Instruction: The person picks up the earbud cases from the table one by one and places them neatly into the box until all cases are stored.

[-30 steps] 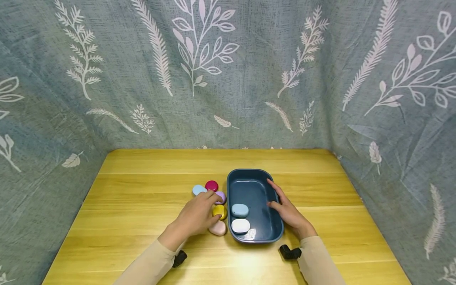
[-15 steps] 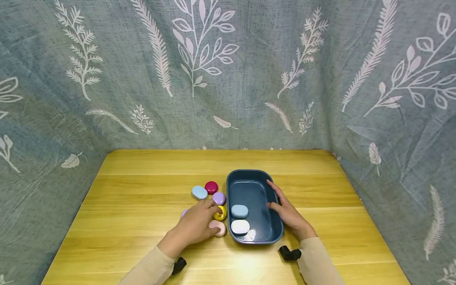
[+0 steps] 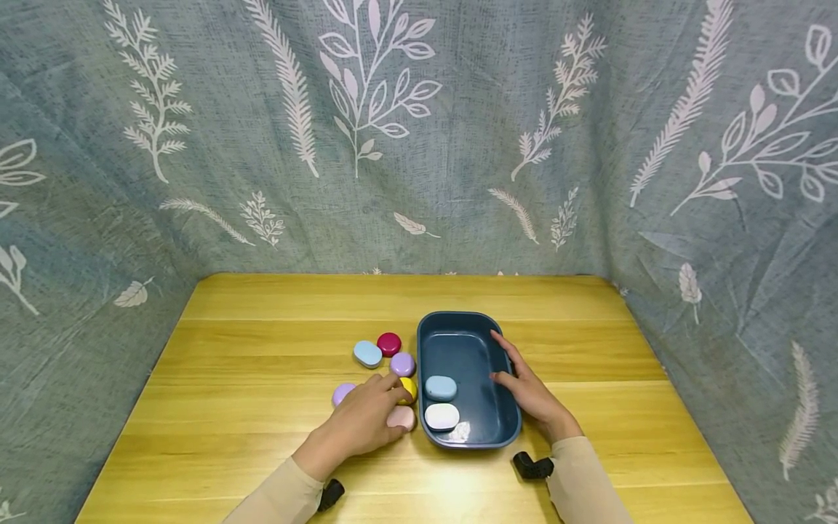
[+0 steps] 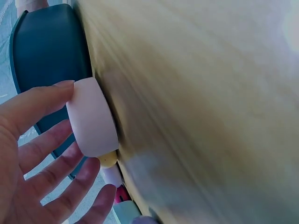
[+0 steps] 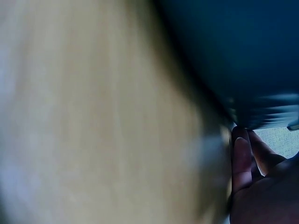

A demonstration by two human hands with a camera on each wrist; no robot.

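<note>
My left hand (image 3: 366, 416) spans a pale pink soap bar (image 4: 92, 117) on the table; thumb and fingers meet its opposite ends. A yellow soap (image 3: 408, 391) lies just beyond, partly covered by the fingers. My right hand (image 3: 533, 393) holds the right side of a dark blue plastic basin (image 3: 468, 443), its thumb over the rim and other fingers along the outer wall. Inside the basin, a light blue soap (image 3: 441, 388) and a white soap (image 3: 441, 416) lie at the left, one behind the other.
Left of the basin lie a purple soap (image 3: 402, 364), a crimson soap (image 3: 389, 344) and a pale blue soap (image 3: 367, 354). Another purple soap (image 3: 342, 394) shows behind the left hand. A patterned curtain (image 3: 419, 145) hangs around the wooden table (image 3: 262, 335).
My left hand has drawn back from the purple and yellow soaps to the pink one, closing around it. The right hand and basin have kept their place.
</note>
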